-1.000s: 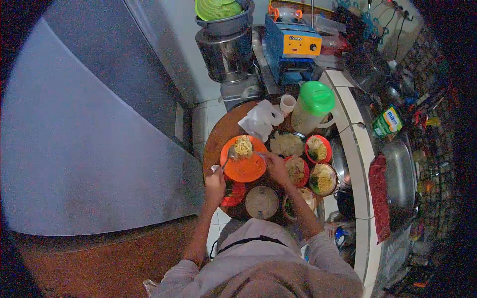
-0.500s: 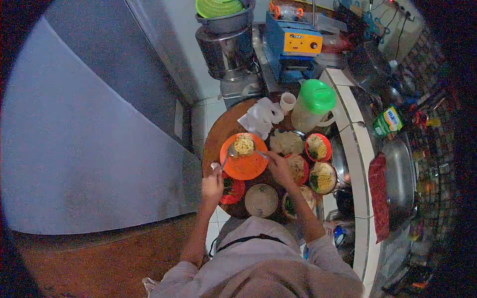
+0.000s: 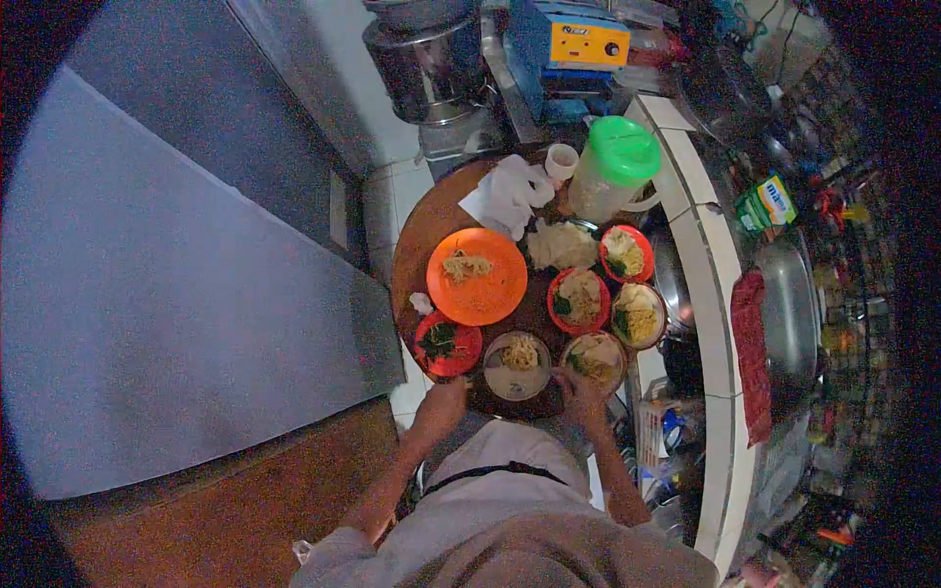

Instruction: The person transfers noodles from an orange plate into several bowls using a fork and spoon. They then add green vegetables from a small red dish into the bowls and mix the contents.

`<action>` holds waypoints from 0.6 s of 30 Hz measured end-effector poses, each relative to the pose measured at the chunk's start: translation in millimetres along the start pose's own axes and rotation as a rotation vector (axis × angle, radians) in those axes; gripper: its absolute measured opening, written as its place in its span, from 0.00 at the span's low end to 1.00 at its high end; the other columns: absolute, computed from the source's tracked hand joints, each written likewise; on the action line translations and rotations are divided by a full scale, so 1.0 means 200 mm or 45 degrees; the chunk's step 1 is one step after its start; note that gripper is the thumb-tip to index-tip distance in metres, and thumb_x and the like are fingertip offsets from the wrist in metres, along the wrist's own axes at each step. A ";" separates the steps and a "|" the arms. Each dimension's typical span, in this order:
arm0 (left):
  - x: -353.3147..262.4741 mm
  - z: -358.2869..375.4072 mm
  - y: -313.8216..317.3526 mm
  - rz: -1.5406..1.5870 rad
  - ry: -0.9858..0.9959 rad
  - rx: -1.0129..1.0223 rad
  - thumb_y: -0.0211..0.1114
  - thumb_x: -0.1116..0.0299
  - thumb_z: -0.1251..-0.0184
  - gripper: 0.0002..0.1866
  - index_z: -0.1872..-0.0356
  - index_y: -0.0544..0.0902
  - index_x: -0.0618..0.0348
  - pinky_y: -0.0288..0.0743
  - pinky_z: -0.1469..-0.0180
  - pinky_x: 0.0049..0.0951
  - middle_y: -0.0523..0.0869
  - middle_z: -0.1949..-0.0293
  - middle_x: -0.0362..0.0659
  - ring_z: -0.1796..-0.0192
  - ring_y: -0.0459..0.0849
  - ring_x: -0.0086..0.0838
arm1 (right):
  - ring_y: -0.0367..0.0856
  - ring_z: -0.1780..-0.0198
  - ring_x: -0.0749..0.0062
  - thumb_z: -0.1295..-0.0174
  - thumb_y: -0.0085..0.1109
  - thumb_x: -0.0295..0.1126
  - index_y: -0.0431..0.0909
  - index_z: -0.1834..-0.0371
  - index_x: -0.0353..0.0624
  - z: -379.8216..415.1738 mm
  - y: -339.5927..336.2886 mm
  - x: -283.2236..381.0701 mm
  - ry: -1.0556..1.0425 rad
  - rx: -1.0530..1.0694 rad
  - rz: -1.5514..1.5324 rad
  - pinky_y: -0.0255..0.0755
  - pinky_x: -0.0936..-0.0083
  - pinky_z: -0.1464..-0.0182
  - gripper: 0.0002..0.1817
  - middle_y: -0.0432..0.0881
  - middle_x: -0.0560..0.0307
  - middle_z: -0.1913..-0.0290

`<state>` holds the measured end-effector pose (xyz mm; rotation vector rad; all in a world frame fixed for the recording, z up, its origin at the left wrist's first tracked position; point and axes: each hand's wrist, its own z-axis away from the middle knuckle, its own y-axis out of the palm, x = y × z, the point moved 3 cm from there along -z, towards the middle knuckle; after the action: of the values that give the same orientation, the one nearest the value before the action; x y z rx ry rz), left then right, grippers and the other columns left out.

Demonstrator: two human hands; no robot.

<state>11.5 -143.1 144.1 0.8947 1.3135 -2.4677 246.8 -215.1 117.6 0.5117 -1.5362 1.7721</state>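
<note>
My left hand (image 3: 443, 404) is closed just below a red bowl (image 3: 476, 349) of dark green leaves. My right hand (image 3: 585, 400) is also closed, at the near edge of a bowl (image 3: 619, 365) holding noodles and greens. Anything within either set of fingers is too blurred to make out. Between the hands stands a pale bowl (image 3: 502, 384) with a clump of noodles (image 3: 520, 352) toward its far side. Beyond it lies an orange plate (image 3: 490, 302) carrying a smaller heap of noodles (image 3: 466, 265).
More filled bowls, including a red one (image 3: 555, 316), crowd the right of the round wooden table (image 3: 417, 220). A green-lidded pitcher (image 3: 624, 152), white cup (image 3: 561, 161) and white plastic bag (image 3: 510, 191) stand behind. A tiled counter edge (image 3: 711, 294) borders the right.
Both hands have come back from the orange plate toward me. Noodles now lie in the pale bowl, and fewer remain on the plate. The spoon and fork over the plate are no longer visible there.
</note>
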 end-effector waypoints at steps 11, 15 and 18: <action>0.14 -0.22 0.31 -0.255 0.045 -0.033 0.51 0.73 0.51 0.07 0.71 0.76 0.63 0.74 0.67 0.45 0.78 0.76 0.56 0.68 0.79 0.49 | 0.77 0.69 0.53 0.52 0.50 0.29 0.74 0.61 0.44 -0.06 0.39 -0.40 0.157 0.101 0.688 0.72 0.62 0.71 0.13 0.76 0.44 0.75; 0.32 -0.33 0.50 -0.212 0.168 -0.117 0.51 0.73 0.50 0.08 0.73 0.77 0.64 0.73 0.67 0.45 0.78 0.75 0.57 0.68 0.79 0.49 | 0.77 0.69 0.53 0.52 0.49 0.29 0.73 0.65 0.41 -0.09 0.42 -0.45 0.189 0.077 0.753 0.72 0.61 0.70 0.10 0.77 0.44 0.74; 0.34 -0.41 0.58 -0.248 0.012 -0.014 0.50 0.72 0.49 0.08 0.74 0.77 0.65 0.73 0.66 0.46 0.78 0.75 0.58 0.68 0.79 0.50 | 0.77 0.69 0.52 0.51 0.48 0.30 0.73 0.62 0.42 -0.14 0.54 -0.70 0.235 0.116 0.731 0.72 0.60 0.70 0.12 0.77 0.44 0.72</action>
<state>41.5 -137.8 -10.0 0.8115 1.4811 -2.5996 263.6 -228.4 -61.1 -0.0716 -1.5725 2.2508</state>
